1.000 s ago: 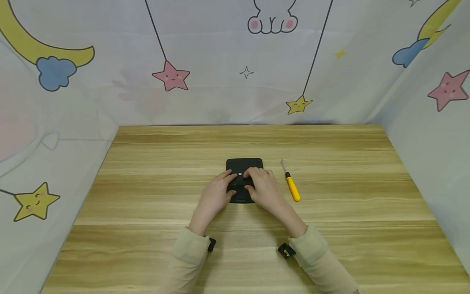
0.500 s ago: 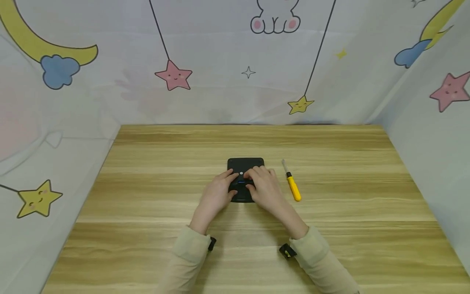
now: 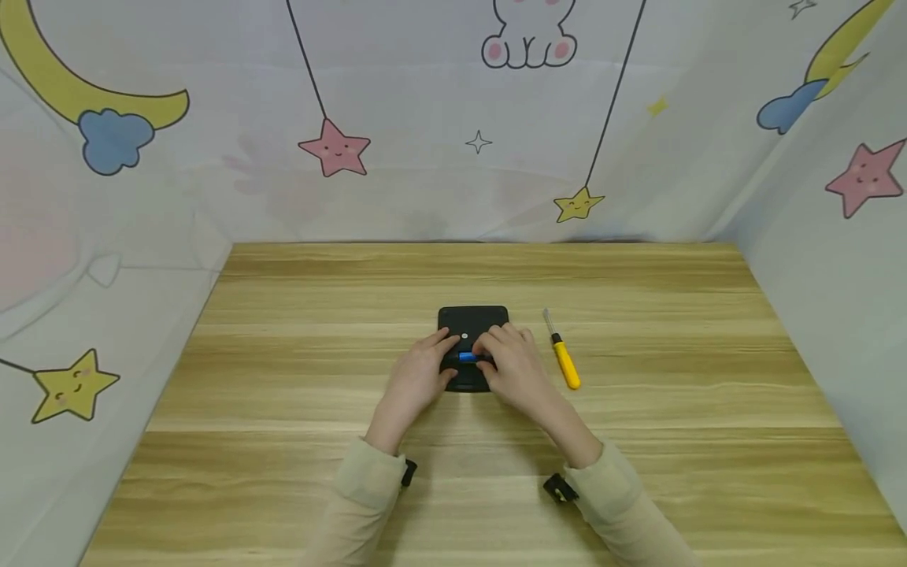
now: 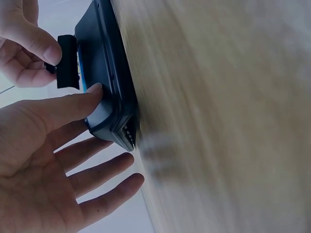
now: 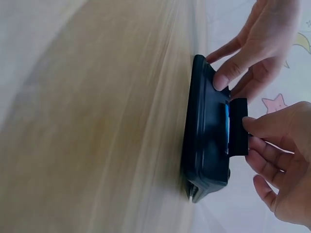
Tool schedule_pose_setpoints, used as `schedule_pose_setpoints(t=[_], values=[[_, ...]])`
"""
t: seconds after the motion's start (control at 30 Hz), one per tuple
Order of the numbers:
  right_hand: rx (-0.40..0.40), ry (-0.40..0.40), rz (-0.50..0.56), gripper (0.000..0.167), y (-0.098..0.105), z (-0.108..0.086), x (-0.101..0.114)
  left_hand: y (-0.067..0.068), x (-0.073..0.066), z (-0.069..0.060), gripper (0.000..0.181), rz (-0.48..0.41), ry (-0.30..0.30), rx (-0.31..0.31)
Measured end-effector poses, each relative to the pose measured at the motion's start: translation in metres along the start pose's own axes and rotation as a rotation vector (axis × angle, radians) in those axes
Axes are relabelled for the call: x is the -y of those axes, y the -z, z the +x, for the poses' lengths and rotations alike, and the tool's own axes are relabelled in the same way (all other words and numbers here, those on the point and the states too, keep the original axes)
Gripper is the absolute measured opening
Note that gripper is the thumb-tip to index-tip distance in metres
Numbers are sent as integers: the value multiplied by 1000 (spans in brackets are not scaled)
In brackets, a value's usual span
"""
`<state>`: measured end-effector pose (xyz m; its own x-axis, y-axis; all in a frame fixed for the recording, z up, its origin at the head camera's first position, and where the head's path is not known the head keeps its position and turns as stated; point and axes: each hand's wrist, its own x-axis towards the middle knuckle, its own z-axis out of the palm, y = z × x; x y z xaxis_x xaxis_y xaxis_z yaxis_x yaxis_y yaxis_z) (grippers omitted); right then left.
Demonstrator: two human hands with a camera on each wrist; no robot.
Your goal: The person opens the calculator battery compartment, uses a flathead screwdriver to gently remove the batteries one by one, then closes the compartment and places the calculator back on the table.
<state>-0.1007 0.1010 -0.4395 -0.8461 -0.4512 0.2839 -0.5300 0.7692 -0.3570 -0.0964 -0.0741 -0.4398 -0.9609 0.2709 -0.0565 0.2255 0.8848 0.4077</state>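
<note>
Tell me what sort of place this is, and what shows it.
Likely a small curtained-off tabletop workspace: wrinkled, star-printed sheets enclose the wood-grain table at the back and sides, and a yellow-handled screwdriver lies beside the black device being handled.

White star-printed cloth (image 3: 418,94) backs a wood-grain table (image 3: 482,472).

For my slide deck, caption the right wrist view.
The right hand pinches a black cover at a black device on the table, while the left hand rests on it.

Hands (image 3: 420,373) at black device (image 3: 466,318), yellow screwdriver (image 3: 564,360) beside
</note>
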Motion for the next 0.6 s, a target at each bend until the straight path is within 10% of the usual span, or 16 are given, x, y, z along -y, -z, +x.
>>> schedule_pose_setpoints(t=[0.6], values=[[28, -22, 47, 21, 21, -42, -18, -3, 1, -1, 54, 6, 6, 7]])
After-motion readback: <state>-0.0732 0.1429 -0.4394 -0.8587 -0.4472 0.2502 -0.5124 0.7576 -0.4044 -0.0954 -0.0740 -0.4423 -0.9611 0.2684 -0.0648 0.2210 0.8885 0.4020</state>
